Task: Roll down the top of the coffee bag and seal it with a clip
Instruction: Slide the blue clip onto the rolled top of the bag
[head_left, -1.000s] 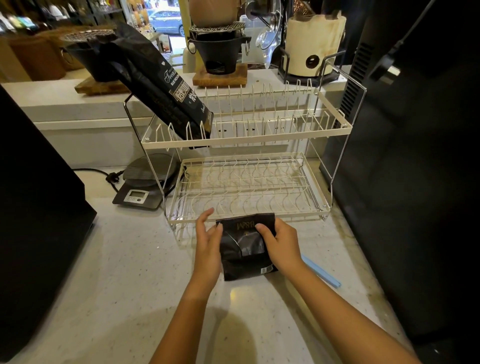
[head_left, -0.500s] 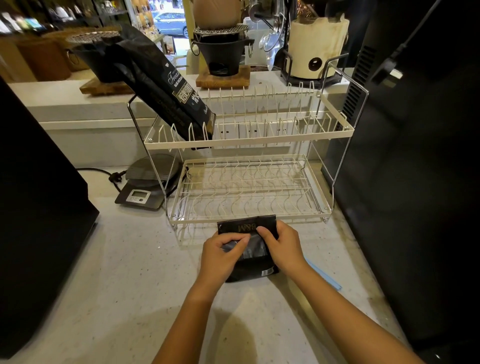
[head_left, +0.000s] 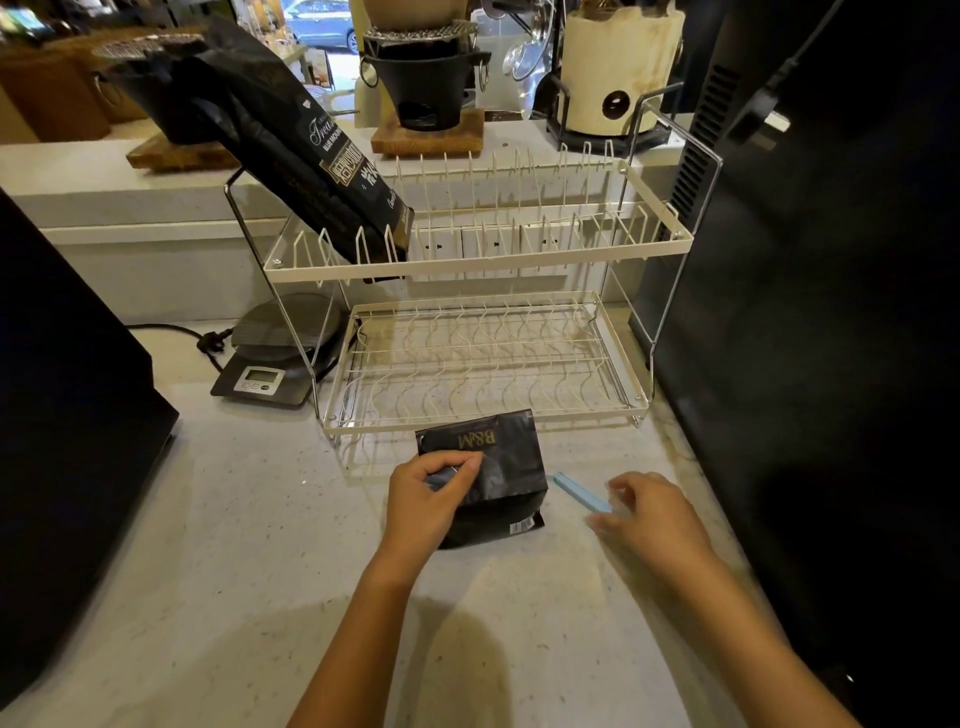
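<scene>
Countertop lies nearest, pale and speckled, my forearms reaching across it; my left hand presses on the coffee bag, fingers curled and pinching the folded part near its middle; the bag lies flat just in front of the dish rack; my right hand is at the near end of the blue clip, fingers loosely curled (blurred, so I cannot tell whether they have it yet); the clip lies just right of the bag. Risk, as I judge it: one hand alone may let the roll spring open; a fumbled clip could skid away. Beyond, a scale sits left of the rack.
</scene>
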